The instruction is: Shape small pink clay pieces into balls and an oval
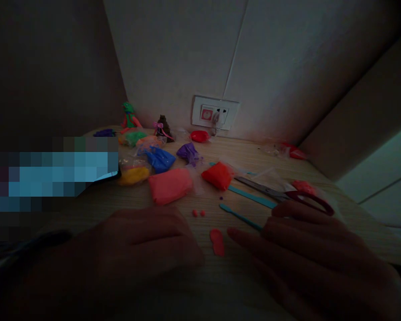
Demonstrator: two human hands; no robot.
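My left hand (143,249) rests palm down on the wooden table (354,214), fingers curled loosely together, holding nothing I can see. My right hand (304,249) lies flat with its fingers stretched towards a small flattened red clay piece (217,241) between both hands. Two tiny red clay balls (198,213) sit just beyond it. Thin teal modelling sticks (240,217) lie under my right fingertips. A pink clay block in plastic (170,185) lies ahead of my left hand.
Bagged clay lies further back: red (218,175), blue (160,159), yellow (132,174), purple (188,153). Red-handled scissors (287,191) lie at right. Small clay figures (129,117) stand near the wall, by a socket (214,113). A blurred lit screen (53,174) is at left.
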